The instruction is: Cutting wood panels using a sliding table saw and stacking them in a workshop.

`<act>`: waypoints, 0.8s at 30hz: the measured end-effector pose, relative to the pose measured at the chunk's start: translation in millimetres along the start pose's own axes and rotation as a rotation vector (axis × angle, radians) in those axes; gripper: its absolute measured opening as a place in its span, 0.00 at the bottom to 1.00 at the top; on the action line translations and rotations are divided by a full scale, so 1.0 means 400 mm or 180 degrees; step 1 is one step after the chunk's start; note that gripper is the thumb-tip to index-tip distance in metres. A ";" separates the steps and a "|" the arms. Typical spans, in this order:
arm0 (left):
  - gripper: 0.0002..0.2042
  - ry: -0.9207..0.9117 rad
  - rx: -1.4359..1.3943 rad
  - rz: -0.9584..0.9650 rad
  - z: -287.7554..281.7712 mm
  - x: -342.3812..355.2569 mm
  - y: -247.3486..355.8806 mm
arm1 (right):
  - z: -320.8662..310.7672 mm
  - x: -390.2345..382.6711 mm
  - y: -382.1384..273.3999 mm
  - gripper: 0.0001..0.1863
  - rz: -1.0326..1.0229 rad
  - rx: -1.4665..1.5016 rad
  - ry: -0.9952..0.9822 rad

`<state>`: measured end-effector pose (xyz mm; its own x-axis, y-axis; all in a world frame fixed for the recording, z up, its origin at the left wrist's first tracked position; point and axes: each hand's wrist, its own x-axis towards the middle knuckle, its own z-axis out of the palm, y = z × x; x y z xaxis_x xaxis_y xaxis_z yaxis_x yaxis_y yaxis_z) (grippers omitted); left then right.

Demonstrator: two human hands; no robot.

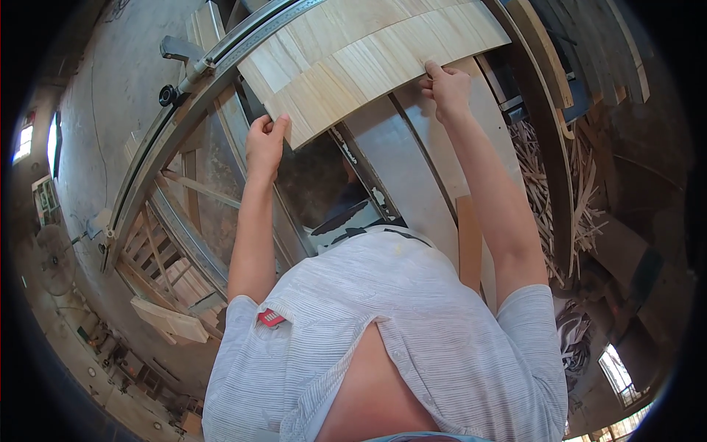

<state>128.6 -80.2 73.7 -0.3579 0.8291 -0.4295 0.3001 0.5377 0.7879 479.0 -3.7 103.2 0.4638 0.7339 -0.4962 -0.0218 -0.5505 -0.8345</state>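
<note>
A wide, pale wooden panel [353, 74] of glued strips lies across a metal machine table [401, 158] in front of me. Its near left corner is between the thumb and fingers of my left hand [265, 147]. Farther right, my right hand [448, 90] pinches the panel's near edge, thumb on top. Fingertips of both hands are partly hidden by the panel. Nearer my body, a narrow brown board [469, 243] lies on the table, right of my waist.
A curved-looking metal rail [221, 77] with a scale and a black knob [168, 95] runs along the left. Thin wood offcuts [582, 191] pile up at the right, below stacked boards [545, 51]. More boards [173, 320] lie at lower left, near a fan [55, 258].
</note>
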 end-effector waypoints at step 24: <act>0.22 -0.0206 0.2289 0.3590 0.050 -0.101 0.155 | -0.021 0.002 0.022 0.14 0.0143 0.0980 -0.0416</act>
<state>179.4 -77.5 131.0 0.4281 0.8651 0.2615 0.8043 -0.4967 0.3262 486.7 -11.3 97.6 0.3394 0.7674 -0.5439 -0.3152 -0.4520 -0.8345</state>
